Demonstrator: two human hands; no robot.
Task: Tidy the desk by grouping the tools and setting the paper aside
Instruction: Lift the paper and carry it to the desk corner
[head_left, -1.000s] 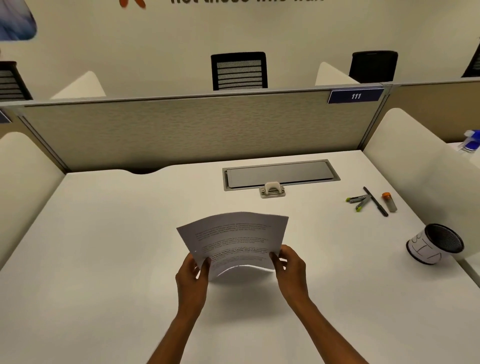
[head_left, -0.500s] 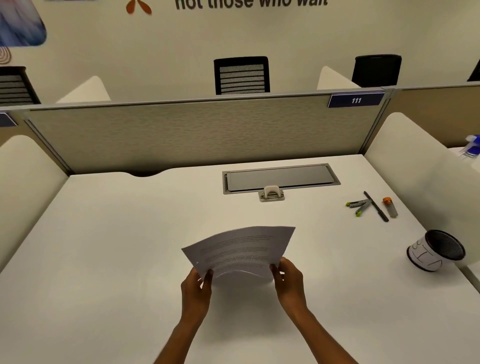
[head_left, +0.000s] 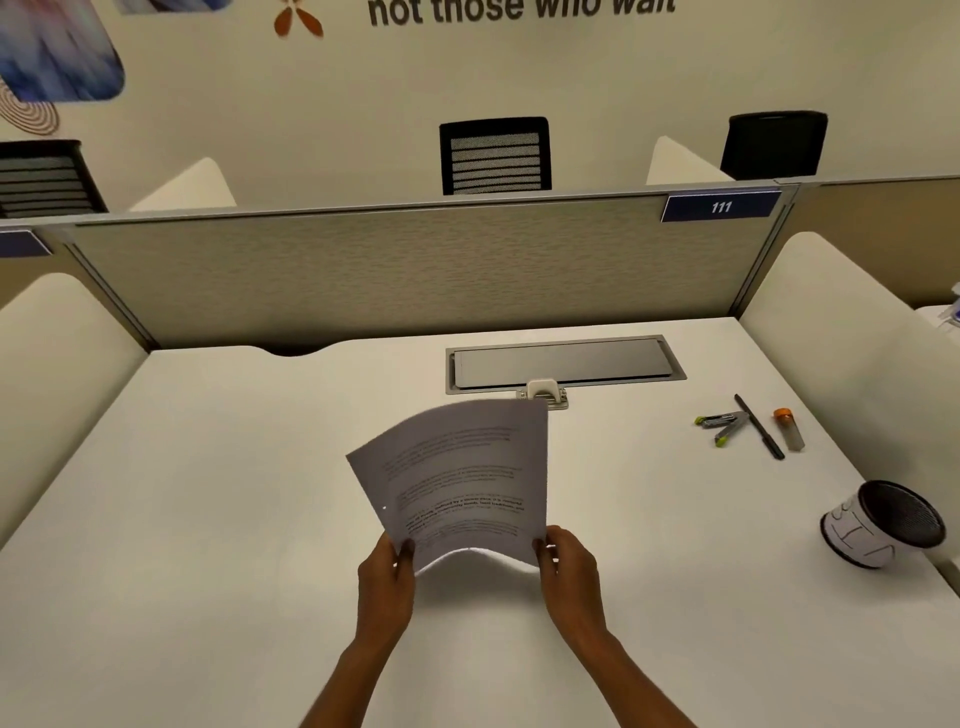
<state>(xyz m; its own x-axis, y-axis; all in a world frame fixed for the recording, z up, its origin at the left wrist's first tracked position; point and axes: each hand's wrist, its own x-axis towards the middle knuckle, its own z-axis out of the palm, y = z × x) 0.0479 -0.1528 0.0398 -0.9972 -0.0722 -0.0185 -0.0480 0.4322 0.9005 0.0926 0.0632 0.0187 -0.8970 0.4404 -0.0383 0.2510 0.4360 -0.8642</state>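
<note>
A printed sheet of paper is held up above the middle of the white desk, its lower edge bowed upward. My left hand pinches its lower left corner and my right hand pinches its lower right corner. At the right of the desk lie the tools: a grey stapler with green tips, a black pen and a small clear tube with an orange cap. A mesh pen cup with a white label lies on its side near the right edge.
A grey cable hatch with a small white hole punch in front of it sits at the back of the desk. Beige partitions close off the back and both sides. Black chairs stand beyond the partition.
The paper has tilted up from nearly flat to more upright, its top edge rising toward the hatch. Both hands keep their hold on the lower corners.
</note>
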